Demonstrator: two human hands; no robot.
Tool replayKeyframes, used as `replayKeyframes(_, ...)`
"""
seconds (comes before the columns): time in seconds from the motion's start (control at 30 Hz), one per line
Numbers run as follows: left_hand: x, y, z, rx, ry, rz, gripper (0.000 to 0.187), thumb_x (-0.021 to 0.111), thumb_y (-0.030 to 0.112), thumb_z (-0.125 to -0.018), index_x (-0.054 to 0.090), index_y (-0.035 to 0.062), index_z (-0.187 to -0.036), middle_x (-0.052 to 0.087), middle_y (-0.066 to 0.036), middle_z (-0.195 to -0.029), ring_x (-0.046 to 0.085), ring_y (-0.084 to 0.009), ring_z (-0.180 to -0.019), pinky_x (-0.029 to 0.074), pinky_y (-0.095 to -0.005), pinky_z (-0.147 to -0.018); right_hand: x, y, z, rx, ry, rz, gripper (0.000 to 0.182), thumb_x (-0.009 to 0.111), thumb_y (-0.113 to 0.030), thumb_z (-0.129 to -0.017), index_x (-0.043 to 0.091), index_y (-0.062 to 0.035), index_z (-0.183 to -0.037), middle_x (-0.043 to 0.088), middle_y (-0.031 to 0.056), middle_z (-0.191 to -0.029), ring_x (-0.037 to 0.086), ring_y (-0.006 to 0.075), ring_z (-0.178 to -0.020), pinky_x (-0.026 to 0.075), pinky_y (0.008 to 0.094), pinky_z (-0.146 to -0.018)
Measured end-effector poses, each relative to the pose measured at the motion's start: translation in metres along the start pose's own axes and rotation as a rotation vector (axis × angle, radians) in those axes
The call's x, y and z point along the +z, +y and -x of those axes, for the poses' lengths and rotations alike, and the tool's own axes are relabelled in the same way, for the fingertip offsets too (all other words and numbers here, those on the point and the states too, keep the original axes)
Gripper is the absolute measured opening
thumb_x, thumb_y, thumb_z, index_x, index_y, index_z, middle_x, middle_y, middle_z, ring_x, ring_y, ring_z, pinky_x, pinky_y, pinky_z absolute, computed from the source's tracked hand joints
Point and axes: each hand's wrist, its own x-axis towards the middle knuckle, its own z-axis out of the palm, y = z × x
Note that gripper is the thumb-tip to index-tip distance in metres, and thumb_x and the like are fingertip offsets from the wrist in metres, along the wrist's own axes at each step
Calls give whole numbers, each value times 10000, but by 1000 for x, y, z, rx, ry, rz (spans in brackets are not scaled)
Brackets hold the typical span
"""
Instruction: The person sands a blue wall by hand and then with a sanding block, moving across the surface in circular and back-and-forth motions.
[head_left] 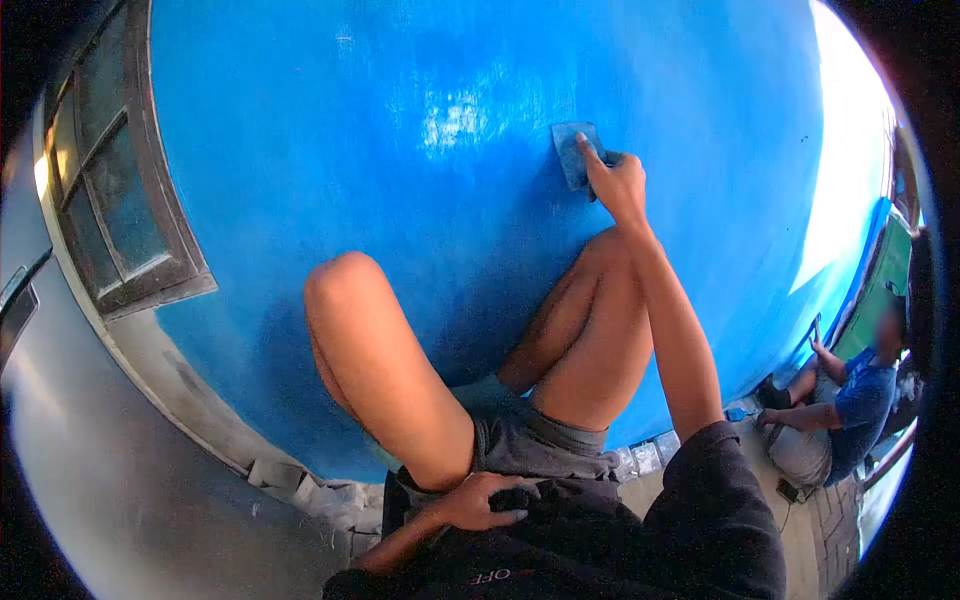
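Observation:
My right hand [618,185] presses a flat, rectangular blue-grey piece [572,152] against the glossy blue wall [350,130]. The thumb lies along its face, and the other fingers are curled behind its lower edge. Down at my lap, my left hand [478,502] rests against the black shirt [600,540], its fingers bent around a dark patch. I cannot tell what that patch is. Blue smudges show on the left fingertips. Both bare knees are raised close to the wall, one on each side of my view.
A wooden-framed window [125,200] is set in the wall at left, above a grey panel [100,450]. Rubble [310,490] lies along the wall's foot. At right a person in a blue shirt [862,400] sits by the wall, one hand raised to it, near a green panel [880,275].

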Motion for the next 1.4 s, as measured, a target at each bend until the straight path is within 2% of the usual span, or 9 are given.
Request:
replayKeyframes(0.17, -1, -3, -2, 32, -17, 2, 453, 690, 285, -882, 604, 74, -1273, 672, -171, -1196, 646, -310, -1108, 460, -428, -1006, 4, -5, -2, 4, 18, -12, 686, 673, -638, -796, 729, 45, -771, 687, 246, -708, 709, 392, -745, 534, 463, -712)
replayKeyframes(0.23, -4, 11, -1, -70, -51, 9, 451, 693, 292, -885, 608, 74, -1271, 665, -171, -1220, 639, -308, -1128, 454, -427, -1011, 3, -11, -3, 2, 44, 26, 685, 668, -636, -801, 730, 46, -784, 691, 250, -727, 708, 402, -765, 533, 468, -722)
replayKeyframes(0.4, -3, 5, -2, -108, -52, -2, 434, 695, 306, -886, 615, 86, -1252, 661, -166, -1237, 636, -312, -1133, 457, -432, -1002, 7, -9, -2, -9, 40, 52, 706, 651, -645, -807, 726, 56, -839, 697, 279, -814, 698, 428, -856, 519, 497, -787)
replayKeyframes(0.57, 3, -13, -2, -12, -44, 58, 452, 697, 316, -880, 608, 82, -1256, 653, -167, -1250, 633, -305, -1138, 465, -432, -994, 7, -11, 0, 7, 23, 95, 712, 648, -645, -814, 719, 64, -806, 689, 286, -786, 697, 436, -833, 516, 495, -776)
replayKeyframes(0.93, 2, -15, -10, 1, -33, 21, 474, 672, 372, -910, 601, 72, -1269, 655, -177, -1230, 626, -312, -1146, 457, -445, -999, 10, -26, 2, 22, 52, 127, 782, 644, -698, -781, 707, 79, -735, 681, 293, -762, 691, 449, -799, 527, 504, -747)
replayKeyframes(1.0, 2, -14, -12, -74, -84, 26, 467, 653, 385, -926, 598, 76, -1273, 651, -174, -1238, 609, -317, -1172, 443, -464, -1014, 13, -22, 0, 17, 49, 142, 781, 644, -699, -781, 705, 78, -729, 681, 293, -759, 690, 450, -794, 527, 504, -747)
replayKeyframes(1.13, 1, -14, -16, -4, -57, 33, 459, 646, 388, -933, 596, 87, -1276, 645, -169, -1251, 599, -321, -1184, 434, -475, -1024, 9, -25, -5, 48, 32, 146, 779, 642, -696, -782, 703, 78, -724, 679, 294, -758, 684, 455, -779, 524, 508, -747)
replayKeyframes(1.33, -4, -4, -20, -108, -107, 76, 454, 675, 403, -914, 609, 128, -1270, 651, -151, -1258, 604, -324, -1185, 436, -455, -1051, 9, -22, 0, 17, 33, 110, 782, 633, -696, -788, 698, 81, -717, 673, 291, -734, 684, 446, -760, 521, 505, -744)
replayKeyframes(1.4, -9, 8, -20, -127, -128, 14, 453, 647, 388, -937, 589, 102, -1284, 659, -160, -1228, 640, -285, -1115, 463, -429, -991, 8, -24, -3, 1, 47, 84, 782, 629, -694, -791, 696, 81, -712, 670, 289, -725, 683, 445, -755, 521, 503, -743)
